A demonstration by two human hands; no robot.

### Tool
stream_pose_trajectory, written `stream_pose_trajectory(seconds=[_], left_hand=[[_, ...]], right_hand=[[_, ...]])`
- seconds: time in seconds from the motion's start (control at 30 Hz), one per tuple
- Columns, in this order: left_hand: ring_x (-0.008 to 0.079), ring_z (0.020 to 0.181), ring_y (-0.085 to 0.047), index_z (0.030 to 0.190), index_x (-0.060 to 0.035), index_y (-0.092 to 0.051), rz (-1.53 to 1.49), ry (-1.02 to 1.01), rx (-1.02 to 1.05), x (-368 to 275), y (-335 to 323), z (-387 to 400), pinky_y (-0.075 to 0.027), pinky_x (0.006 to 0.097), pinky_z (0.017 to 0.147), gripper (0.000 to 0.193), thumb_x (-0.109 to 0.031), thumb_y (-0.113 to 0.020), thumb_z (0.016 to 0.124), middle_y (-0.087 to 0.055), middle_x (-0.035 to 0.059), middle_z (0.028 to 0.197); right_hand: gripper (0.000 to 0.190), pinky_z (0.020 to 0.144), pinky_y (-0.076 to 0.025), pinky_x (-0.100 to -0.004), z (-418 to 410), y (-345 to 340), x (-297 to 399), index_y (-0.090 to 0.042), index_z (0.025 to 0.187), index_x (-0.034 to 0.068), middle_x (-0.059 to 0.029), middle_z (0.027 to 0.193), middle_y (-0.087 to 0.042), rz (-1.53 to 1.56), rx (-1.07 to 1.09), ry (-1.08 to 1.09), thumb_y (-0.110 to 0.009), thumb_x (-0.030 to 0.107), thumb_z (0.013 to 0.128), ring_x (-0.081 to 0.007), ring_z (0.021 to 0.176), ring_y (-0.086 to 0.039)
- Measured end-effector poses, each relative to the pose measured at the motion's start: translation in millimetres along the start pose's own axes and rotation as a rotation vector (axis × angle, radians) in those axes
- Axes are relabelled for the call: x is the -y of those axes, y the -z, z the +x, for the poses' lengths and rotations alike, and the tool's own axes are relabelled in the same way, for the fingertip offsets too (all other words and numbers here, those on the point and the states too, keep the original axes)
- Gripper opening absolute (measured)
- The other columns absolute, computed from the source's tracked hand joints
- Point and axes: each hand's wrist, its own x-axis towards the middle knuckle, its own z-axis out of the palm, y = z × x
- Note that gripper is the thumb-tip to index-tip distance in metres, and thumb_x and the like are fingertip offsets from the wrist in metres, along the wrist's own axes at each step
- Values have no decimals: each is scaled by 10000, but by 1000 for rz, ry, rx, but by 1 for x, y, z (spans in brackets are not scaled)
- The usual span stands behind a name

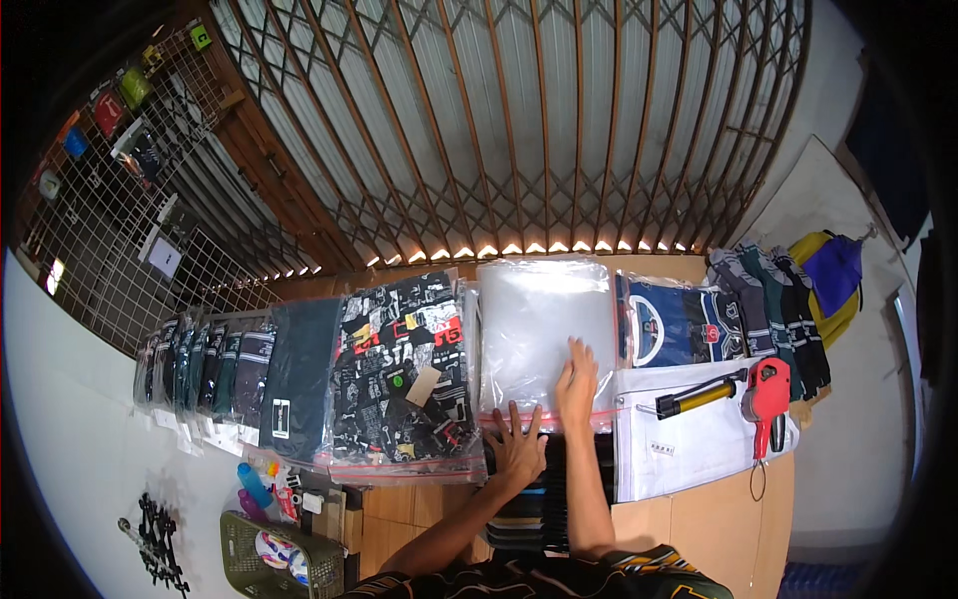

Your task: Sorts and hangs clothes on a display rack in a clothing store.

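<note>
A stack of clear plastic bags [542,329] with red-striped edges lies in front of me. My left hand [516,453] rests spread at its lower left edge, fingertips on the red strip. Laid on the right part of the stack is my right hand [576,385], fingers extended and nothing seen in its grasp. Left of the bags, a black printed garment [404,374] sits folded in a clear bag, with a small beige tag on top. A blue garment [666,322] in plastic is to the right. Dark folded items [524,517] show below, partly hidden by my forearms.
A red price-label gun [767,400] and a yellow-black hand pump [696,400] lie on white packaged cloth [636,464]. Bagged dark garments [247,367] line the left. A green basket [281,565] stands lower left. A folding metal gate [524,135] closes off the far side.
</note>
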Motion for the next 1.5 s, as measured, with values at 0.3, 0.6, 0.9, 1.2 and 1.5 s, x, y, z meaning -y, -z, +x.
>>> stream_pose_trajectory(seconds=[0.3, 0.6, 0.9, 1.2, 1.5], left_hand=[[626, 1353, -12, 1500, -278, -274, -67, -58, -30, 2, -11, 2, -99, 809, 967, 628, -367, -530, 933, -18, 310, 1540], [606, 1370, 66, 1509, -282, -247, -101, -26, 73, 6, -2, 1, -50, 765, 1028, 651, -332, -537, 927, 37, 311, 1545], [630, 1339, -101, 1502, -110, -241, -274, -313, -86, 30, 6, -82, -235, 644, 1075, 731, -219, -611, 881, -8, 379, 1505], [529, 1376, -215, 1395, -13, -428, -654, -359, 403, 185, -36, -316, -260, 486, 1128, 618, -336, -610, 901, -253, 416, 1435], [494, 1392, -220, 1366, 5, -458, -504, -181, 536, 267, -47, -422, -250, 460, 1142, 624, -368, -624, 893, -339, 389, 1409]], right_hand=[[356, 1106, -285, -508, -49, 9, -66, -594, 1218, -10, -276, 1352, -493, 20, -85, -53, -480, -45, 881, -481, 1298, -400], [369, 1077, -278, -579, -95, 21, -47, -593, 1221, -9, -296, 1354, -474, -258, -25, -27, -564, 118, 875, -506, 1282, -382], [322, 1038, -390, -446, -170, 70, 1, -602, 1175, -40, -292, 1238, -564, -94, -107, 84, -585, 112, 891, -458, 1185, -505], [263, 820, -526, -371, -458, 123, 27, -665, 1068, -22, -220, 985, -688, -1, 23, -306, -623, 143, 868, -342, 929, -679], [261, 833, -534, -348, -609, 186, 80, -670, 1060, -36, -213, 986, -698, -21, 120, -606, -635, 107, 845, -288, 926, -696]])
